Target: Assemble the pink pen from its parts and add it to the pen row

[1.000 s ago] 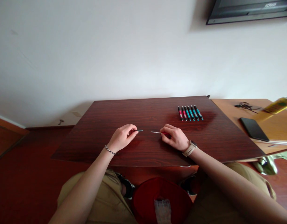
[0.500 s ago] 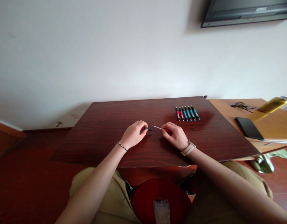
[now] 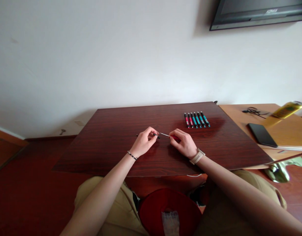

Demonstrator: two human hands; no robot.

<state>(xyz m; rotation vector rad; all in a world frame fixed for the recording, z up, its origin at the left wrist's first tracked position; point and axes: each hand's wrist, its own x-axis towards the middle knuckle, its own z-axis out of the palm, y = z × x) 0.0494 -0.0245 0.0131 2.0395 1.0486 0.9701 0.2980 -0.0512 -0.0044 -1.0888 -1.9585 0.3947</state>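
My left hand (image 3: pixel 144 141) is closed around a black pen part (image 3: pixel 156 135), which pokes out past its fingertips. My right hand (image 3: pixel 184 143) pinches a red pen barrel (image 3: pixel 175 138), mostly covered by the fingers. From that barrel a thin pale refill (image 3: pixel 164 134) sticks out to the left. Its tip reaches the fingertips of my left hand; whether they touch it I cannot tell. Behind my right hand several pens (image 3: pixel 196 120) lie side by side in a row, some pink and some blue, all with black grips.
Both hands are over a dark brown table (image 3: pixel 121 121). On a lighter wooden cabinet (image 3: pixel 234 114) at the right are a black phone (image 3: pixel 262 134), a coiled black cable (image 3: pixel 255 111) and a yellow can (image 3: pixel 287 109). A red stool (image 3: pixel 151 209) holding a clear bag (image 3: pixel 170 223) is between the knees.
My left hand has moved slightly right, bringing its fingertips up to the refill's tip. A small dark end now shows left of that hand. My right hand has barely moved.
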